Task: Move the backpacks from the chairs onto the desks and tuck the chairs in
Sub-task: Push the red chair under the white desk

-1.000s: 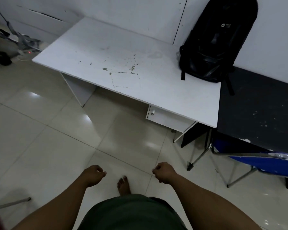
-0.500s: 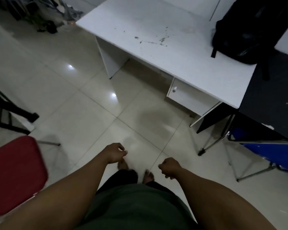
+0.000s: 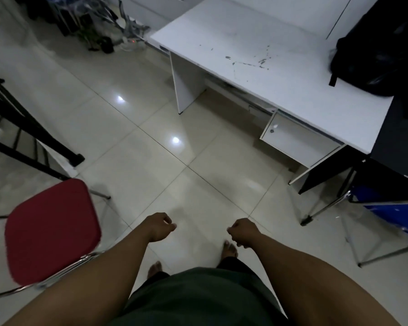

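A black backpack [image 3: 377, 50] lies on the right end of the white desk [image 3: 257, 41], against the wall. A red-seated chair [image 3: 50, 229] with a chrome frame stands on the floor at my lower left, away from the desk. A blue chair [image 3: 396, 212] sits at the right edge, partly under a black desk [image 3: 403, 137]. My left hand [image 3: 159, 225] and my right hand [image 3: 243, 232] hang in front of me as loose fists, holding nothing, with the red chair just left of my left arm.
A black metal stand [image 3: 31, 135] crosses the left side. Cables and a power strip [image 3: 113, 36] clutter the floor at the top left. A white drawer unit [image 3: 295, 142] hangs under the desk's right end. Open tiled floor lies between me and the desk.
My view has swung left and back from the desk. The red chair has come fully into view at the lower left. Both hands stay closed and low.
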Demonstrator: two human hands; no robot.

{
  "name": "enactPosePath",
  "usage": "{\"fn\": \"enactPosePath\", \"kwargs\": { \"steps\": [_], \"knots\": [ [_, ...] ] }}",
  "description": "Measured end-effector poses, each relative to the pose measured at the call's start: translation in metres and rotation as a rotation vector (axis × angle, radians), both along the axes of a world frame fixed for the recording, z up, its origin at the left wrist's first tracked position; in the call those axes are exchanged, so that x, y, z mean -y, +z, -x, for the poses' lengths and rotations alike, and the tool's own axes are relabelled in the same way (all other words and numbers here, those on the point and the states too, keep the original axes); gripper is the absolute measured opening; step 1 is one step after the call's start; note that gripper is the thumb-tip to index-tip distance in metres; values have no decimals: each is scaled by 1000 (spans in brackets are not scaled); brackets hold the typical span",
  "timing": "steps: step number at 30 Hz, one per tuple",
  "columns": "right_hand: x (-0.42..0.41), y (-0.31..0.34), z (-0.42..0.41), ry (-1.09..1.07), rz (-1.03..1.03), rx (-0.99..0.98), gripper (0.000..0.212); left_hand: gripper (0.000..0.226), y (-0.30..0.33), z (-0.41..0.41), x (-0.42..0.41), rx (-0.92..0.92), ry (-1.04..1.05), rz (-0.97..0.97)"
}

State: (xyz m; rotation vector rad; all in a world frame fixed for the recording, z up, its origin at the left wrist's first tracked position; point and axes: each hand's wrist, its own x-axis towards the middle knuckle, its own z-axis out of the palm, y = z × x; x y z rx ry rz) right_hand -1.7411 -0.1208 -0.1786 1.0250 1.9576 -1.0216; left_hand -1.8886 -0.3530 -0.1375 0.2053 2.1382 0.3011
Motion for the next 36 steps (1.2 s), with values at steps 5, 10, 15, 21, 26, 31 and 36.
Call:
{"fn": "enactPosePath", "kwargs": {
  "steps": [5, 10, 15, 21, 26, 31, 36],
  "knots": [
    [55, -4, 5, -29, -68, -5, 36, 41, 8, 15, 22, -67, -179, -55],
    [139, -5, 14, -78, -63, -62, 39, 44, 11, 41, 86, -57, -263, -44],
    [197, 8, 18, -124, -68, -113, 36, 48, 10, 51, 154, -42, -321, 38],
    [240, 14, 9, -118, -73, -105, 25, 48, 6, 36, 201, -12, -296, 38],
    [279, 8, -10, -126, -87, -94, 21, 44, 8, 14, 229, -46, -261, -21],
    [326, -2, -38, -66, -75, -32, 25, 43, 8, -11, 269, -82, -309, -45],
    [373, 3, -56, 25, -57, -8, 36, 45, 11, -32, 328, -70, -300, 2]
  ]
}}
